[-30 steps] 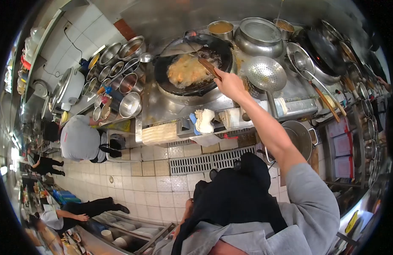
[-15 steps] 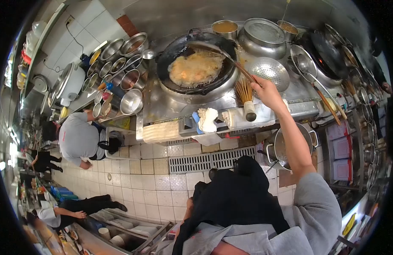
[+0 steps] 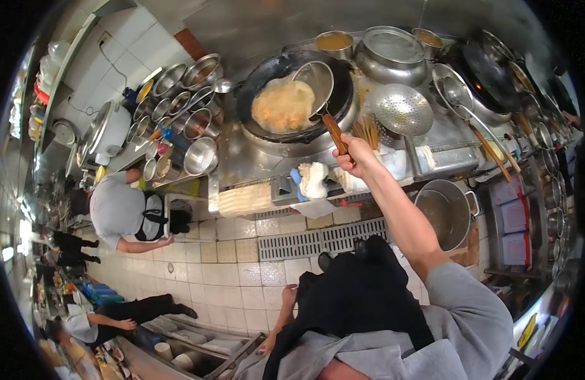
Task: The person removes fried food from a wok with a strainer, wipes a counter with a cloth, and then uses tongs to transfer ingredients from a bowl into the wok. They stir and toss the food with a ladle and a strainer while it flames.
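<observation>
Currently: wooden-handled strainer, gripped at its handle by my closed right hand, mesh over the frothing wok; my left hand hangs low, its openness impossible to tell.

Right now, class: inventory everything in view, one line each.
Wok: one, black, on stove
Frying food: one mass, golden, in wok
Mesh strainer: one, silver, brown handle, over wok
Perforated ladle: one, silver, right of wok
Brush: one, tan, beside ladle
Lidded pot: one, silver, behind ladle
Bowls and small pots: many, mostly silver, left
Stockpot: one, silver, below counter
Tubs: three, pale, red-edged, right
Co-workers: at least two, pale tops, left
Smaller items: too blurred to count
Right hand: one, bare, gripping strainer
Left hand: one, bare, beside apron
</observation>
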### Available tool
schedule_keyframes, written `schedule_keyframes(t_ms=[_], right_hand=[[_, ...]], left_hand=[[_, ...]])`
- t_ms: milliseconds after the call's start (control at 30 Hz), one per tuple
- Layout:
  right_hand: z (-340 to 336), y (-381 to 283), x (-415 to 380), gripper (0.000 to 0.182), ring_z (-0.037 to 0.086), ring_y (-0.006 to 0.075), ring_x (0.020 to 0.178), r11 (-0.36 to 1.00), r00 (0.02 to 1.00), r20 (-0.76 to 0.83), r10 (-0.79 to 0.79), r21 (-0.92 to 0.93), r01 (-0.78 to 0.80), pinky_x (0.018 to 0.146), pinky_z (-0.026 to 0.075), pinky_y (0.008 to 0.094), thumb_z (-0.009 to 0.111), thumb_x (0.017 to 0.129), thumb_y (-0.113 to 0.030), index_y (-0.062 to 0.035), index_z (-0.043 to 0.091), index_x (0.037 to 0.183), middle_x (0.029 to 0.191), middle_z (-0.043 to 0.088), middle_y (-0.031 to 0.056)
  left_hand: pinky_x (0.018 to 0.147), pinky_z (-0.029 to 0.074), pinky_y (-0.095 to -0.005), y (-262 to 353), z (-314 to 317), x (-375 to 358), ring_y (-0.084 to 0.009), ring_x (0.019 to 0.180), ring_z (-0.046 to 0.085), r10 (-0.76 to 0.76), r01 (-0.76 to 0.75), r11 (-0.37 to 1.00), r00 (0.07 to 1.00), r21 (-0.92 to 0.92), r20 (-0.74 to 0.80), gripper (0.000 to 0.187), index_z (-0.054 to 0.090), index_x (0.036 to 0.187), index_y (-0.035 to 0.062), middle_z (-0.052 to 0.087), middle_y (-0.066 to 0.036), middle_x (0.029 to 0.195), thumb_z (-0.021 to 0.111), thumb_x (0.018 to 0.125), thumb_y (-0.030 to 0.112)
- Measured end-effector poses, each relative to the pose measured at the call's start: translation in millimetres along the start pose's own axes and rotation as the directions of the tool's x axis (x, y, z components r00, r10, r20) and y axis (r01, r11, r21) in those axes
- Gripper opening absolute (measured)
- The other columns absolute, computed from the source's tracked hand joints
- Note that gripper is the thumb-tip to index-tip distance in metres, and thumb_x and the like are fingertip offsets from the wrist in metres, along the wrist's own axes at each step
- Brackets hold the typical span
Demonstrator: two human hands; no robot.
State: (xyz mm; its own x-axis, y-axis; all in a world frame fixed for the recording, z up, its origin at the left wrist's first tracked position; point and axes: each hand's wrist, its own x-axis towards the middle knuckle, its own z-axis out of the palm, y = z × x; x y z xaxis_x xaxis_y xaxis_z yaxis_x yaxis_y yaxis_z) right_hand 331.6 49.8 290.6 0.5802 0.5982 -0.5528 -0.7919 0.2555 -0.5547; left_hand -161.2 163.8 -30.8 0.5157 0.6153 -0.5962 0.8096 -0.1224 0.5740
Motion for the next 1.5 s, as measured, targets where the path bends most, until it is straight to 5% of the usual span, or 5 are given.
schedule_keyframes(t_ms=[500, 633, 733, 1000, 1500], right_hand=[[12, 6, 70, 0.023, 0.028, 0.0058, 0.038, 0.872, 0.887, 0.321, 0.333, 0.252, -0.419, 0.030, 0.019, 0.0189, 0.027, 0.097, -0.034, -0.0119, 0.033, 0.095, 0.063, 0.040, 0.0015], [19, 3, 68, 0.023, 0.027, 0.0053, 0.037, 0.881, 0.879, 0.346, 0.328, 0.223, -0.416, 0.028, 0.019, 0.0191, 0.027, 0.097, -0.033, -0.0114, 0.033, 0.094, 0.060, 0.039, 0.0006], [11, -8, 80, 0.023, 0.026, 0.0048, 0.037, 0.878, 0.901, 0.320, 0.294, 0.283, -0.387, 0.028, 0.019, 0.0189, 0.028, 0.097, -0.033, -0.0113, 0.033, 0.093, 0.060, 0.038, -0.0001], [3, -4, 48, 0.033, 0.024, 0.0042, 0.036, 0.877, 0.886, 0.361, 0.290, 0.270, -0.397, 0.027, 0.017, 0.0191, 0.038, 0.095, -0.032, -0.0088, 0.034, 0.072, 0.056, 0.034, -0.0025], [-55, -17, -52, 0.016, 0.026, 0.0018, 0.036, 0.941, 0.952, 0.279, 0.128, 0.268, -0.205, 0.026, 0.018, 0.0167, 0.044, 0.094, -0.024, -0.0116, 0.038, 0.086, 0.062, 0.039, -0.0023]], left_hand=[[0.074, 0.048, -0.0368, -76, 20, -35, -0.0314, 0.084, 0.063, -0.077, 0.078, 0.997, 0.996, 0.014, -0.055, 0.028, 0.064, 0.099, 0.0015, 0.066, -0.019, 0.086, 0.056, 0.074, 0.011], [0.078, 0.047, -0.0375, -120, 28, -18, -0.0318, 0.088, 0.063, -0.110, 0.095, 0.959, 0.993, -0.268, -0.040, 0.030, 0.065, 0.099, 0.0026, 0.066, -0.019, 0.090, 0.059, 0.073, 0.017], [0.078, 0.047, -0.0375, -114, 24, -14, -0.0326, 0.088, 0.062, 0.010, -0.007, 0.989, 1.000, 0.144, -0.019, 0.033, 0.064, 0.100, 0.0028, 0.065, -0.020, 0.091, 0.059, 0.072, 0.020], [0.076, 0.048, -0.0364, -76, 2, -25, -0.0324, 0.087, 0.063, 0.011, -0.010, 0.999, 1.000, 0.045, -0.027, 0.032, 0.064, 0.100, 0.0036, 0.065, -0.019, 0.091, 0.056, 0.074, 0.020], [0.074, 0.048, -0.0350, -90, 21, -3, -0.0304, 0.086, 0.063, 0.050, -0.054, 0.994, 0.998, 0.091, 0.044, 0.030, 0.065, 0.099, 0.0040, 0.066, -0.019, 0.090, 0.057, 0.074, 0.019]])
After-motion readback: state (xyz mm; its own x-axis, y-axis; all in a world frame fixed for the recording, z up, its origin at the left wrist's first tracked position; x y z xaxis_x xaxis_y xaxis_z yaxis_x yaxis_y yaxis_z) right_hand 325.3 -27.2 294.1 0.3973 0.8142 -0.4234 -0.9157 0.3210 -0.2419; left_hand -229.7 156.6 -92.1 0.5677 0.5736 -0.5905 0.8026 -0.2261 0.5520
